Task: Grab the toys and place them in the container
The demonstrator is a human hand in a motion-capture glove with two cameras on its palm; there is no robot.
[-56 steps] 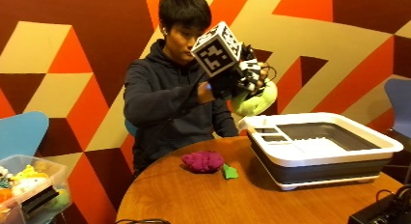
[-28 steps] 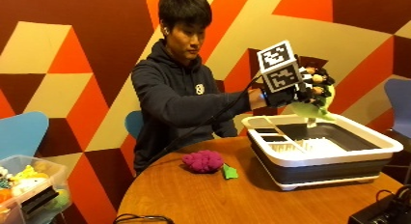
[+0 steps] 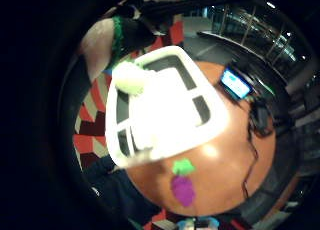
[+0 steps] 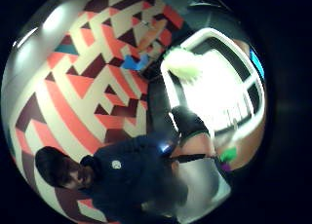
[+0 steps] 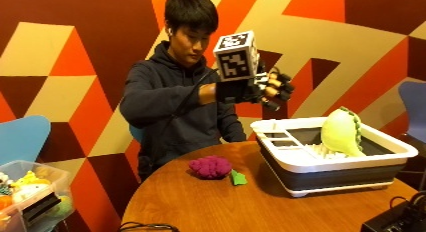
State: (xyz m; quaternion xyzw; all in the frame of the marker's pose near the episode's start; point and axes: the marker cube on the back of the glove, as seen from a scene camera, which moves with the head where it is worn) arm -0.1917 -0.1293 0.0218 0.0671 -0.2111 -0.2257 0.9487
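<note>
In the outside view my gloved right hand [image 5: 266,89] hangs in the air above the table, left of the container, fingers loosely curled and holding nothing. A pale green plush toy [image 5: 341,132] stands inside the white-rimmed grey container [image 5: 333,164]. A purple plush toy [image 5: 211,167] with a small green leaf [image 5: 237,178] lies on the round wooden table [image 5: 219,207], left of the container. The little finger side palm view looks down on the container [image 3: 215,127], the green toy [image 3: 131,77] and the purple toy [image 3: 183,189]. In the thumb side palm view the green toy [image 4: 184,63] lies by the container's rim [image 4: 214,36].
A clear bin [image 5: 30,192] holding several toys stands at the lower left beside a blue chair [image 5: 23,137]. A black device [image 5: 396,219] with cables sits at the table's near right edge. Another blue chair [image 5: 414,107] stands behind the container.
Half a second ago the hand held the green toy over the container. Now the toy sits in the container and the hand has drawn back to the left, holding nothing.
</note>
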